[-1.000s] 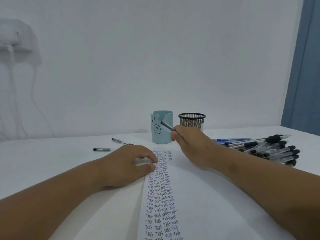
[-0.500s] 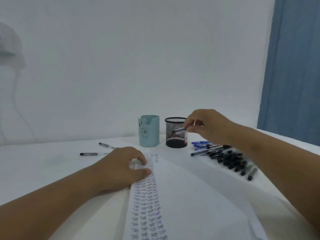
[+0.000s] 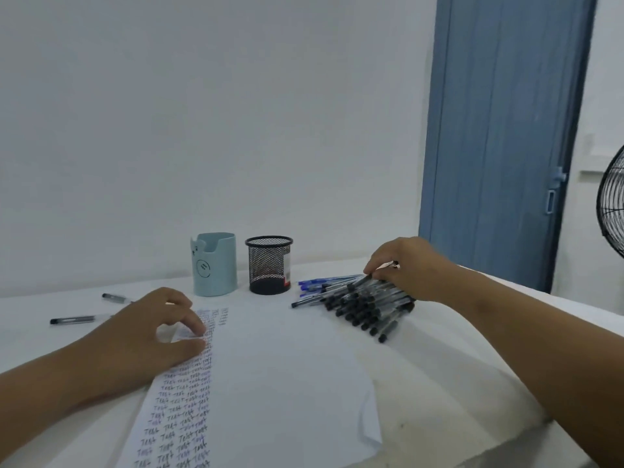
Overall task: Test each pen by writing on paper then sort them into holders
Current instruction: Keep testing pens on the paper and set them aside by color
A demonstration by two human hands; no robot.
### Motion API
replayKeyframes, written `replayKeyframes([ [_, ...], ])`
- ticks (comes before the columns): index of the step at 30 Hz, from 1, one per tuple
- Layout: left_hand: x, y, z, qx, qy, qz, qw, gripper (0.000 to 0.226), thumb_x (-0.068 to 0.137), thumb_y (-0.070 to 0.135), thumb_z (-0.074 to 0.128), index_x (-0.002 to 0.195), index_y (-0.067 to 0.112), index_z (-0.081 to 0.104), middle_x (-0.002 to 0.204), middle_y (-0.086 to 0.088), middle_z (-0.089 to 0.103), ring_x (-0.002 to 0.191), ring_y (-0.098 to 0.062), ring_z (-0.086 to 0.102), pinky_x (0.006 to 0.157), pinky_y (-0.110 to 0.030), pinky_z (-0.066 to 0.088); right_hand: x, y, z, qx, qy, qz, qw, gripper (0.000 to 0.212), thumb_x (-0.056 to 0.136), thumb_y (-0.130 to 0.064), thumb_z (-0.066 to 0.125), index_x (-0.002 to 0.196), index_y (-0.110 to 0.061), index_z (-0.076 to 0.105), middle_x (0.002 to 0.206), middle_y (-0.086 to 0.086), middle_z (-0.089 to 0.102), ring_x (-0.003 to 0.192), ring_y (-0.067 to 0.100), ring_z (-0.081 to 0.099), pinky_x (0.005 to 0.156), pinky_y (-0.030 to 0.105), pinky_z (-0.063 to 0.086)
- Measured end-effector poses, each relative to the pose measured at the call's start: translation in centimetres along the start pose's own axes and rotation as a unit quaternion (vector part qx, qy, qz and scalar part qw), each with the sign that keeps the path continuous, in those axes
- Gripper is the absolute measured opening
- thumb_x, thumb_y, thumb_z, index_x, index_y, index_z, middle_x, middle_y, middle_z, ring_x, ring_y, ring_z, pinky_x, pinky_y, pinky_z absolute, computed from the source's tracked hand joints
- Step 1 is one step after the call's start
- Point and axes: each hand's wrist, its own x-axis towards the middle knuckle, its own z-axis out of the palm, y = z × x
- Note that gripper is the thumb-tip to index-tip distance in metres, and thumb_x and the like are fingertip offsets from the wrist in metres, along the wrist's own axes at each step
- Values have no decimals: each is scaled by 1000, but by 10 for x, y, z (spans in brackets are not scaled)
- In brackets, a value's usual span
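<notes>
The sheet (image 3: 270,366) right of the writing is bare between the left hand (image 3: 148,329) and the pen pile (image 3: 358,302). The far edge is blocked by the cup (image 3: 214,268) and mesh holder (image 3: 269,265), set just apart. Two pens (image 3: 72,320) lie far left.

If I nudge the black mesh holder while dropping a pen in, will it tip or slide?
The black mesh holder looks light, being open mesh, so it would probably slide on the smooth table. Its wide solid base suggests tipping is unlikely. It stands apart from the blue holder, so nothing braces it.
</notes>
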Motion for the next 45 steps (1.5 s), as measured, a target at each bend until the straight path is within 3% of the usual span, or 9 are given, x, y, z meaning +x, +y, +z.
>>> replayKeyframes([
  [7,1,-1,-1,-69,50,22,996,17,86,39,74,96,52,70,112,38,59,104,17,51,88,-21,42,6,-25,4,39,2,-32,999,12,94,-26,70,101,-34,74,115,-16,67,111,5,57,101,27,43],
  [11,9,-8,-15,-65,105,-3,992,9,91,31,70,92,39,75,100,27,69,104,5,59,87,-23,42,16,-61,19,26,-13,-106,994,13,97,-26,65,104,-30,75,105,-21,67,106,3,58,86,10,39],
  [15,16,-42,-36,46,124,-38,991,23,95,19,64,95,42,64,116,18,65,99,-3,52,85,-27,39,33,-114,45,40,-40,-182,982,15,96,-26,65,102,-23,77,99,-14,71,97,6,61,86,18,45],
  [21,12,-85,-56,199,55,-195,959,30,104,29,43,128,44,51,145,18,47,135,-13,43,109,-35,32,63,-174,87,16,-153,-207,966,13,94,-30,64,97,-27,76,83,-22,65,82,0,60,75,21,47],
  [27,14,-95,-57,169,87,-176,966,16,98,28,55,88,37,63,102,21,63,100,-9,58,102,-41,39,75,-187,123,-20,-176,-253,951,13,93,-32,64,91,-26,74,87,-13,69,83,7,60,79,27,52],
  [32,19,-73,-56,-68,206,-87,972,19,98,17,61,86,24,74,78,5,73,66,-12,66,64,-16,48,64,-172,138,59,-80,-242,965,12,93,-33,64,90,-27,74,85,-17,69,79,1,58,77,23,48],
  [35,20,-50,-53,-287,264,-103,915,11,95,22,67,91,15,74,81,-4,74,60,-12,63,69,-28,50,57,-168,137,109,-49,-236,964,14,94,-24,63,98,-25,77,84,-18,67,80,1,61,80,20,49],
  [39,20,-30,-57,-536,299,-138,777,35,75,47,74,88,15,67,69,5,66,60,-9,61,68,-24,50,58,-166,136,183,53,-150,970,18,94,-18,60,96,-26,76,81,-14,67,77,9,63,76,29,53],
  [45,16,-28,-73,-644,324,-134,679,42,62,45,84,88,20,62,65,8,52,58,-6,54,65,-18,48,53,-165,135,158,11,-125,979,17,93,-20,58,95,-28,73,73,-13,63,70,8,57,71,30,52],
])
